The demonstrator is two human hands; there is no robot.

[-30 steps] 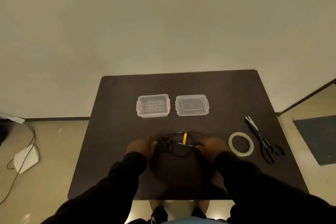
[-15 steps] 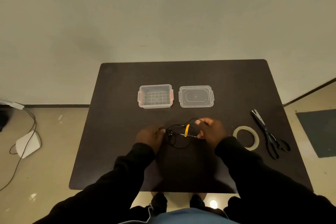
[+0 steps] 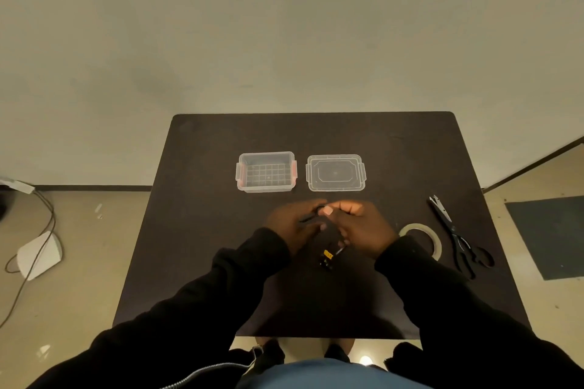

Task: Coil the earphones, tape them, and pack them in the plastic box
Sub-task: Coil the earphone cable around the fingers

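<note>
Clear plastic box (image 3: 266, 171) with red clasps, black earphones (image 3: 328, 257) yellow-tagged, dark brown table (image 3: 202, 230)

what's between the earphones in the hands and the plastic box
Nothing visible. Both hands hold the earphones just in front of the plastic box, with bare table between. The box is open; its lid lies beside it.

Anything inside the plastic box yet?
No. The plastic box is open and only its gridded bottom shows through. Its lid lies beside it. The earphones are held in both hands, left hand and right hand, nearer the person.
</note>
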